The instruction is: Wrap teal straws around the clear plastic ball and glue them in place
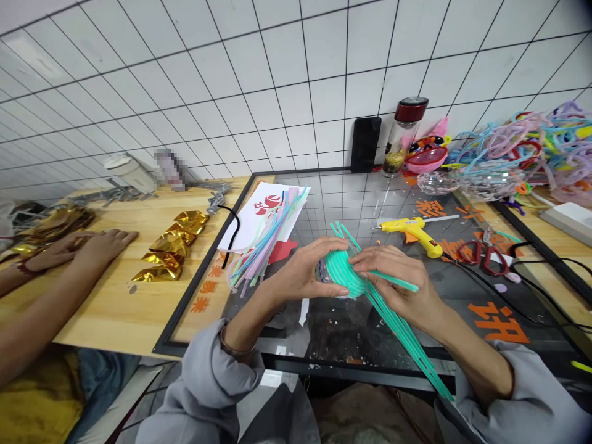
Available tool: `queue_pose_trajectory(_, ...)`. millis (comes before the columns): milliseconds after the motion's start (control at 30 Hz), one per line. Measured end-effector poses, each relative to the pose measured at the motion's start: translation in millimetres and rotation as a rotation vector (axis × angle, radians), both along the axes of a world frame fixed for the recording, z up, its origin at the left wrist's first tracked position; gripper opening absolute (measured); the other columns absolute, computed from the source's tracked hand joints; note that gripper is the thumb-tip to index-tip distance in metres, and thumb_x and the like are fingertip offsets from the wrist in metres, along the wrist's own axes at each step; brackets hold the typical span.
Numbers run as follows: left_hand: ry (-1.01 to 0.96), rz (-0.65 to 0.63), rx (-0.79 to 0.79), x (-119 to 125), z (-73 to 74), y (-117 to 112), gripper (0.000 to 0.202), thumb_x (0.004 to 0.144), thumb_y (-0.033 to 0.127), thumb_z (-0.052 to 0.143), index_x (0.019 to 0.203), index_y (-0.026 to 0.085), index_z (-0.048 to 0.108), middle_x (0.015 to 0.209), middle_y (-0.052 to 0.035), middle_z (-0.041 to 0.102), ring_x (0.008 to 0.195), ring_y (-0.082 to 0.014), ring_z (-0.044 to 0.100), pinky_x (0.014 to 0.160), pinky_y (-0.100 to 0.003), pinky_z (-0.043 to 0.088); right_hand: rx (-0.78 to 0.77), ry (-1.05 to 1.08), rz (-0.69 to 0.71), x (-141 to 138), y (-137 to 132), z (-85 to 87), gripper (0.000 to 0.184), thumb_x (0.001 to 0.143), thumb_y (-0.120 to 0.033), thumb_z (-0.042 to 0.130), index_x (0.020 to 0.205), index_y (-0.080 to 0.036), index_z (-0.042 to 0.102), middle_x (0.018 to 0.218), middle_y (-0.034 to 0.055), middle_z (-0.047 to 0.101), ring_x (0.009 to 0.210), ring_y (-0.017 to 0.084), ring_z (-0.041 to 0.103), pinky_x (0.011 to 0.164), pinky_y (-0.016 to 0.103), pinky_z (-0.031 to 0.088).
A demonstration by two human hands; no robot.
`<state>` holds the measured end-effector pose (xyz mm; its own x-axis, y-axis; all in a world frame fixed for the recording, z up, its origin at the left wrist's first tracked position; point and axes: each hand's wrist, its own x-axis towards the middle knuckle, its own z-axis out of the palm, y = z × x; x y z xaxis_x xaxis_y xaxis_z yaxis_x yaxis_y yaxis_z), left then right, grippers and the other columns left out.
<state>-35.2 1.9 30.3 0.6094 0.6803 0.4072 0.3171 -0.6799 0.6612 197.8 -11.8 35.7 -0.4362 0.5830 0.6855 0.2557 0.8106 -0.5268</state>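
My left hand (308, 271) is wrapped around a rounded piece covered in rows of green pipe cleaners (345, 271). Something clear and shiny shows at its upper edge. My right hand (402, 280) pinches green strands against the right side of this piece, with one short end sticking out past the fingers. A bundle of long green pipe cleaners (407, 342) trails from under my right hand to the table's front edge. More green tips poke up behind the piece. What lies under the right fingertips is hidden.
A yellow glue gun (419, 231) and red-handled scissors (485, 254) lie to the right, with black cables. Pastel pipe cleaners (272, 237) rest on white paper (240, 225). Behind stand a phone (365, 145) and glass bottle (398, 145). At left, another person's hands (99, 250) near gold foil (173, 250).
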Motion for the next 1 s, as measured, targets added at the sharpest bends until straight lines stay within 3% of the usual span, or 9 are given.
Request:
queue_pose_trajectory(133, -0.002, 0.041, -0.034, -0.2, 0.1, -1.1, 0.08, 0.072, 0.047, 0.084, 0.138, 0.02, 0.048, 0.135, -0.0174, 0.061, 0.127, -0.0323, 0.06, 0.108, -0.049, 0.049, 0.017, -0.004, -0.001, 0.4, 0.5, 0.5, 0.018, 0.093, -0.012, 0.054, 0.096, -0.023, 0.069, 0.096, 0.0051, 0.078, 0.093, 0.021, 0.074, 0.084, 0.038, 0.055)
queue_pose_trajectory(300, -0.021, -0.018, 0.009, -0.6, -2.5, -0.2, 0.062, 0.075, 0.042, 0.083, 0.127, 0.021, 0.057, 0.133, -0.016, 0.063, 0.131, -0.0317, 0.057, 0.11, -0.049, 0.047, 0.015, 0.002, -0.003, 0.5, 0.5, -1.0, 0.019, 0.093, -0.013, 0.054, 0.097, -0.023, 0.069, 0.094, 0.0048, 0.078, 0.092, 0.021, 0.075, 0.086, 0.039, 0.056)
queue_pose_trajectory(467, -0.048, -0.015, 0.023, -0.7, -4.6, 0.6, 0.073, 0.075, 0.043, 0.083, 0.137, 0.023, 0.05, 0.135, -0.0153, 0.062, 0.13, -0.0307, 0.058, 0.11, -0.048, 0.047, 0.004, -0.003, -0.013, 0.8, 0.7, -2.3, 0.018, 0.094, -0.014, 0.054, 0.097, -0.024, 0.069, 0.096, 0.0052, 0.079, 0.093, 0.022, 0.075, 0.088, 0.04, 0.056)
queue_pose_trajectory(633, -0.026, -0.022, 0.037, -1.2, -5.4, 0.6, 0.059, 0.076, 0.042, 0.082, 0.127, 0.024, 0.057, 0.136, -0.0154, 0.06, 0.132, -0.031, 0.056, 0.109, -0.048, 0.048, 0.014, -0.011, -0.014, 0.9, 0.8, -1.6, 0.019, 0.094, -0.012, 0.054, 0.098, -0.024, 0.069, 0.095, 0.0043, 0.079, 0.095, 0.021, 0.075, 0.087, 0.039, 0.055)
queue_pose_trajectory(900, -0.016, -0.027, 0.047, -1.1, -4.5, -0.5, 0.062, 0.079, 0.043, 0.08, 0.131, 0.024, 0.052, 0.137, -0.0155, 0.058, 0.132, -0.0303, 0.056, 0.11, -0.049, 0.047, 0.038, -0.001, -0.01, 1.4, 1.3, -2.1, 0.017, 0.093, -0.011, 0.057, 0.099, -0.023, 0.068, 0.094, 0.0038, 0.078, 0.092, 0.02, 0.074, 0.084, 0.039, 0.055)
queue_pose_trajectory(1000, 0.008, 0.038, -0.003, -2.0, -5.4, -1.3, 0.079, 0.076, 0.046, 0.082, 0.141, 0.023, 0.043, 0.139, -0.0169, 0.057, 0.13, -0.0309, 0.058, 0.109, -0.048, 0.049, 0.042, -0.001, -0.01, 1.2, 1.3, -2.2, 0.019, 0.093, -0.01, 0.056, 0.099, -0.023, 0.068, 0.095, 0.0041, 0.078, 0.092, 0.021, 0.074, 0.083, 0.039, 0.056)
